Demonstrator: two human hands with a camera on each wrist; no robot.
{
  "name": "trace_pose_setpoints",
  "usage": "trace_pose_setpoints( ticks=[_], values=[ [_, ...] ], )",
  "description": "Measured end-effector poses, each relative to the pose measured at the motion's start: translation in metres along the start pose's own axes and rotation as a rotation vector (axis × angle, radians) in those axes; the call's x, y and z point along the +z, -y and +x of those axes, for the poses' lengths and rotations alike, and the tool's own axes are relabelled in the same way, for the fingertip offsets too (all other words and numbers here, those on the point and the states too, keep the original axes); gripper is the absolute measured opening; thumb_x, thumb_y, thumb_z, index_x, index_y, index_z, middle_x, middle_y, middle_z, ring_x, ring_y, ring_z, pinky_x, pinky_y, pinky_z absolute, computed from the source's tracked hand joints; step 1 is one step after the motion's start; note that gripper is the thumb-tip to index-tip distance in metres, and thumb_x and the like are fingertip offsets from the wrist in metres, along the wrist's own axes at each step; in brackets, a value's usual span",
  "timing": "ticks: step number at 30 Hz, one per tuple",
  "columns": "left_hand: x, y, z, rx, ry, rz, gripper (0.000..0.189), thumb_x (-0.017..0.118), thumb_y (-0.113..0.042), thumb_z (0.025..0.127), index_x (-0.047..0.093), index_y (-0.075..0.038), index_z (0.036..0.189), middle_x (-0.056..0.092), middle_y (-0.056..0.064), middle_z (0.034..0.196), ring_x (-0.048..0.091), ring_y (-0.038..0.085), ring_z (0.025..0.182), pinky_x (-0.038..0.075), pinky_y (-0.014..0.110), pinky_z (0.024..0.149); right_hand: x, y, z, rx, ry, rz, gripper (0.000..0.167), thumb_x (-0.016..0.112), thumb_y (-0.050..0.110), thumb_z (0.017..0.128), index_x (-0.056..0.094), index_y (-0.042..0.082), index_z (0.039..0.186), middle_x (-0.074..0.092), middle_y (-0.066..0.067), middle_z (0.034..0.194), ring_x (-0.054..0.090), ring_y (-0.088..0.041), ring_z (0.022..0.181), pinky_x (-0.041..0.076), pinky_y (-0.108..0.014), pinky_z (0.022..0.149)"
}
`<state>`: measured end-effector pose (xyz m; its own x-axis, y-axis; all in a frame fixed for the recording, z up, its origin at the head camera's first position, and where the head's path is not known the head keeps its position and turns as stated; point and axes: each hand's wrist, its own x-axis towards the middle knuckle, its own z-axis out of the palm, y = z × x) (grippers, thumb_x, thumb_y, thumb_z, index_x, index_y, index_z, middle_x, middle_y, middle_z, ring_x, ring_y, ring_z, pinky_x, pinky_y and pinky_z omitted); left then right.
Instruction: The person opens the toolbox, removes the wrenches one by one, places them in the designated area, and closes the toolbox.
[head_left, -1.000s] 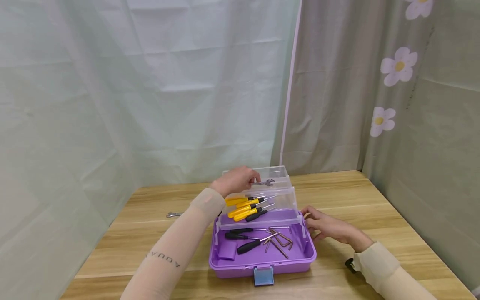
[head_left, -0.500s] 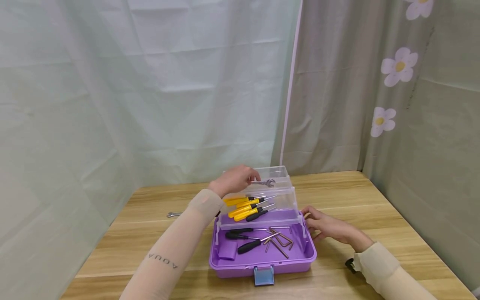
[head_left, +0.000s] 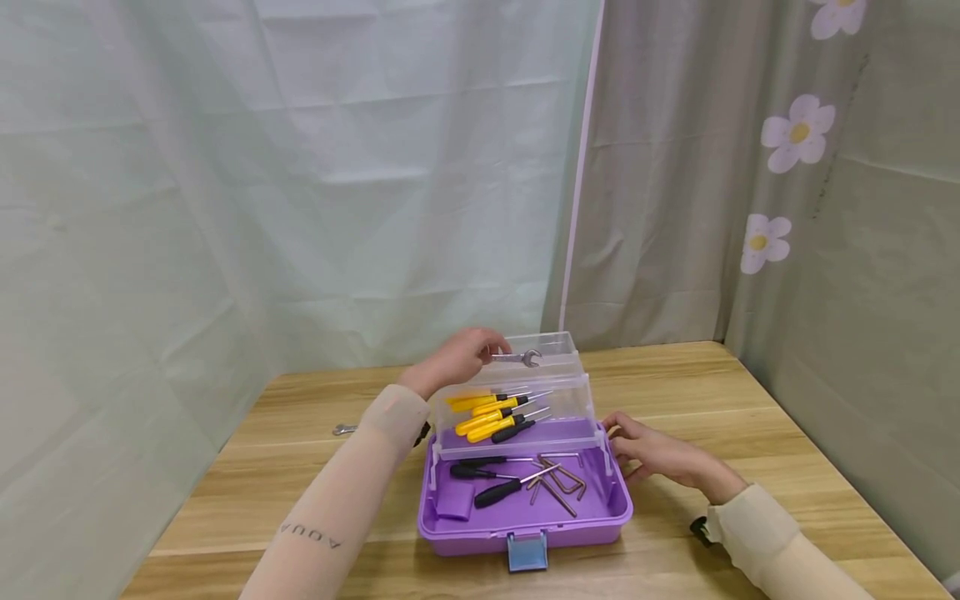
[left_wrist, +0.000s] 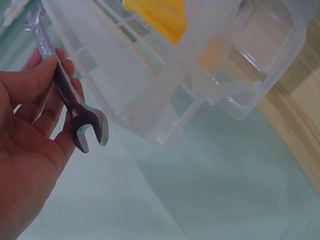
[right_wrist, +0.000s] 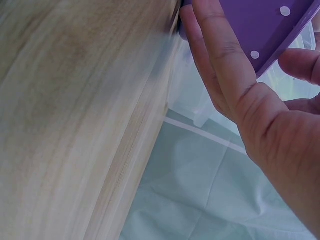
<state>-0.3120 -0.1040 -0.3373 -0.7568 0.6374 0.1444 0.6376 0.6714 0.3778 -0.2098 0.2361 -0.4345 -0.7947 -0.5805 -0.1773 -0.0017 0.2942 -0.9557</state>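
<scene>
My left hand pinches a silver open-end wrench between thumb and fingers, above the clear upper tray of a purple toolbox. In the left wrist view, the wrench lies across the fingers beside the clear plastic. Yellow-handled screwdrivers lie in the tray. The toolbox floor holds black-handled screwdrivers and bent hex keys. My right hand touches the toolbox's right side near its back corner, fingers extended along the purple wall in the right wrist view.
Another wrench lies on the wooden table, left of the toolbox. A blue latch hangs down at the toolbox's front. Pale curtains stand behind the table and on both sides.
My left hand has moved slightly left and up with the wrench, showing more of its shaft. The right hand and toolbox have stayed in place.
</scene>
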Motion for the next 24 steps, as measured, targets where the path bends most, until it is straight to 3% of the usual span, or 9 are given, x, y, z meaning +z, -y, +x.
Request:
trace_pose_setpoints(
  ticks=[12,20,24],
  values=[
    [-0.009,0.014,-0.019,-0.010,-0.116,-0.021,0.040,0.050,0.016,0.094,0.076,-0.006,0.116,0.072,0.012,0.109,0.061,0.024,0.093,0.055,0.041,0.089,-0.001,-0.001,0.000,-0.003,-0.007,-0.002,0.037,0.048,0.017,0.106,0.036,-0.001,0.136,0.057,-0.022,0.127,0.067,-0.031,0.108,0.061,-0.047,0.081],
    [-0.022,0.029,-0.044,0.013,-0.162,-0.059,0.039,0.052,0.018,0.093,0.076,-0.004,0.114,0.073,0.010,0.110,0.062,0.024,0.092,0.056,0.044,0.087,0.002,0.000,0.001,-0.002,-0.008,0.001,0.036,0.048,0.017,0.106,0.036,-0.001,0.135,0.057,-0.023,0.128,0.067,-0.031,0.107,0.061,-0.047,0.081],
    [-0.032,0.036,-0.056,0.029,-0.183,-0.035,0.041,0.052,0.020,0.090,0.076,-0.003,0.113,0.073,0.010,0.106,0.062,0.024,0.090,0.056,0.044,0.085,0.001,0.000,0.001,-0.004,-0.010,-0.001,0.036,0.048,0.016,0.106,0.036,-0.001,0.135,0.058,-0.021,0.126,0.068,-0.030,0.106,0.061,-0.046,0.081]
  ],
)
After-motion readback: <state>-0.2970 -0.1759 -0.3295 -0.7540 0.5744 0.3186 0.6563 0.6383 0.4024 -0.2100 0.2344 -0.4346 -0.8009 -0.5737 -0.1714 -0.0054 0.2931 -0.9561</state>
